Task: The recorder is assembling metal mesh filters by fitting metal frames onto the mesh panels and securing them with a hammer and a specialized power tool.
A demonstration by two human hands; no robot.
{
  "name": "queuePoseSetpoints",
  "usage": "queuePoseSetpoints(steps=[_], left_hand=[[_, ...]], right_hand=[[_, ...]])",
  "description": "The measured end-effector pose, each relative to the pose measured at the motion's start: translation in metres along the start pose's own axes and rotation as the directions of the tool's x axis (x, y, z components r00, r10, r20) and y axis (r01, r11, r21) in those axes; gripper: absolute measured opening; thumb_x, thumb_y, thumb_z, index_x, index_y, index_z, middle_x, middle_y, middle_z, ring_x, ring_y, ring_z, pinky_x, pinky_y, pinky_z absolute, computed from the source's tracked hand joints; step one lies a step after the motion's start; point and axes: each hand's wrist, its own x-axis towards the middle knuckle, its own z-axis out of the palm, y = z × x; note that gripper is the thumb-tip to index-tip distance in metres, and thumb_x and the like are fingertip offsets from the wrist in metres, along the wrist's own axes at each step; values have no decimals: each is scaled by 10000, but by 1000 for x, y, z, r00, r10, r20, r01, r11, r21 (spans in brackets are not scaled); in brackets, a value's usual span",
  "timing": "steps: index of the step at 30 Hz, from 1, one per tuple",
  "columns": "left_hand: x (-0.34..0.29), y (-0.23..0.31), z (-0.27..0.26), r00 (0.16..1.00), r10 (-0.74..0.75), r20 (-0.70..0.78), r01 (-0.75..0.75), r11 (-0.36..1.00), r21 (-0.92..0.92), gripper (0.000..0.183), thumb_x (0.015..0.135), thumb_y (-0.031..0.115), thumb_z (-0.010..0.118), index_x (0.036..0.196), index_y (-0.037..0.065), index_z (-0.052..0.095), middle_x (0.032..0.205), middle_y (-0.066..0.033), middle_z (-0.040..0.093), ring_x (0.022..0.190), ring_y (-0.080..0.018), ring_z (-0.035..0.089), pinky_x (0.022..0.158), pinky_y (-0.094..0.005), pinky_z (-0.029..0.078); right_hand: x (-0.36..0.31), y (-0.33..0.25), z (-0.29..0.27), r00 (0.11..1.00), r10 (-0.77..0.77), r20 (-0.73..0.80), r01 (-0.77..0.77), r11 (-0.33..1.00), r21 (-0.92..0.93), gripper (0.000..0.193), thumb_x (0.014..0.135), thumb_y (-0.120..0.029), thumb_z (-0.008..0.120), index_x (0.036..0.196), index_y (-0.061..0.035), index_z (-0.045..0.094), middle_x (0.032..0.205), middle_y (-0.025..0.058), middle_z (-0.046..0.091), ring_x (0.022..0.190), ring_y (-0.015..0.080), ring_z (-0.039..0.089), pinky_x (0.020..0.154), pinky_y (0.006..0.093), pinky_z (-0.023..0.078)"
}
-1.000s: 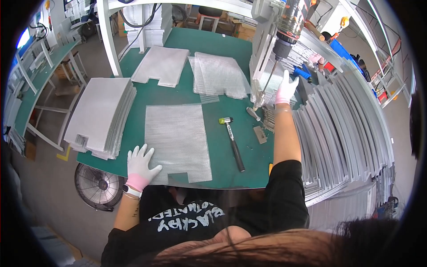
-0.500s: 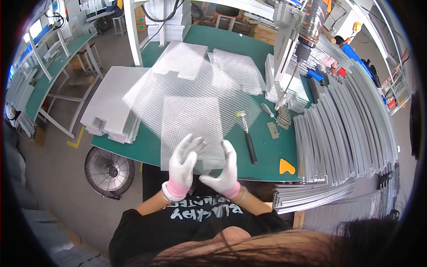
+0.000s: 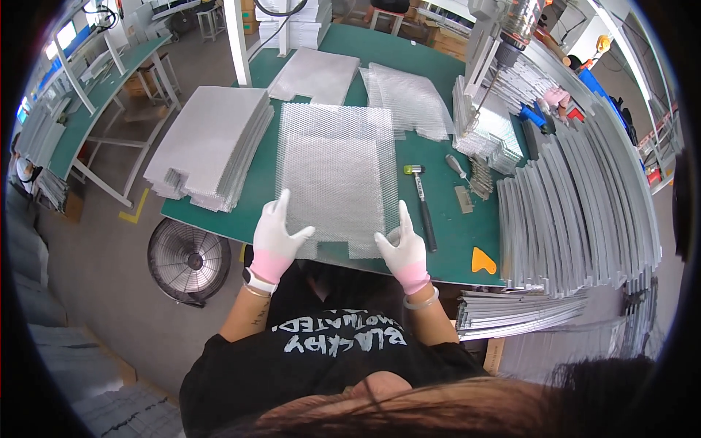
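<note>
A silvery expanded-metal mesh sheet [image 3: 336, 122] lies flat on the near part of the table, square to me. Beneath it shows a smaller pale sheet; the near edge has a notch. At the sheet's near left corner is my left hand [image 3: 276, 237], in a white glove with a pink cuff, index finger along the edge and thumb apart. My right hand [image 3: 403, 252], gloved alike, lies by the near right corner with index finger stretched forward and thumb toward the sheet. Both hands are open, with fingertips at the sheet's edges.
Right of the sheet lie a hammer [image 3: 423, 212], a screwdriver [image 3: 456, 166] and a yellow scraper [image 3: 483, 260]. Notched pale panels [image 3: 212, 139] are stacked at left, more mesh sheets [image 3: 409, 98] behind. Metal frame strips [image 3: 577, 212] crowd the right; a power driver [image 3: 522, 25] hangs above.
The mesh sheet has turned from slanted to square over the pale sheet. My hands have moved apart to its two sides. The whole view has shifted slightly.
</note>
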Motion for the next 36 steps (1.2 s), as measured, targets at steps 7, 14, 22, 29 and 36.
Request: queuePoseSetpoints(steps=[7,14,22,29,36], left_hand=[[7,-9,12,949,-154,274,22,902,431,888,696,375,831,1401,14,430,1102,-217,573,992,-345,599,843,-419,507],[8,-24,22,917,-219,335,39,882,470,885,711,410,807,1411,23,428,1133,-224,573,1024,-349,604,874,-414,510],[3,-35,24,935,-176,309,20,893,449,888,697,431,804,1398,12,453,1149,-224,574,1040,-352,598,890,-409,505],[6,-32,21,923,-192,333,32,902,430,892,692,444,805,1397,22,460,1161,-207,574,1054,-331,598,895,-399,504],[11,-34,23,906,-225,358,38,887,459,904,682,469,809,1394,30,465,1151,-194,574,1067,-322,594,916,-388,502]], right_hand=[[5,9,16,991,93,99,-73,980,-185,793,801,-259,714,1467,-25,354,778,194,645,679,341,638,655,409,520],[2,27,30,987,57,153,-14,963,-268,710,865,-366,638,1449,-55,381,1070,225,668,952,380,656,836,436,523],[11,30,30,957,118,265,-36,955,-296,663,885,-377,610,1423,-42,413,1087,223,665,990,379,646,857,446,508],[15,27,26,932,172,318,-71,949,-306,659,892,-390,597,1419,-36,418,1085,234,662,999,388,640,864,454,504],[16,31,26,943,146,299,-58,957,-284,662,876,-392,620,1395,-18,452,1137,251,642,1063,403,609,929,444,476]])
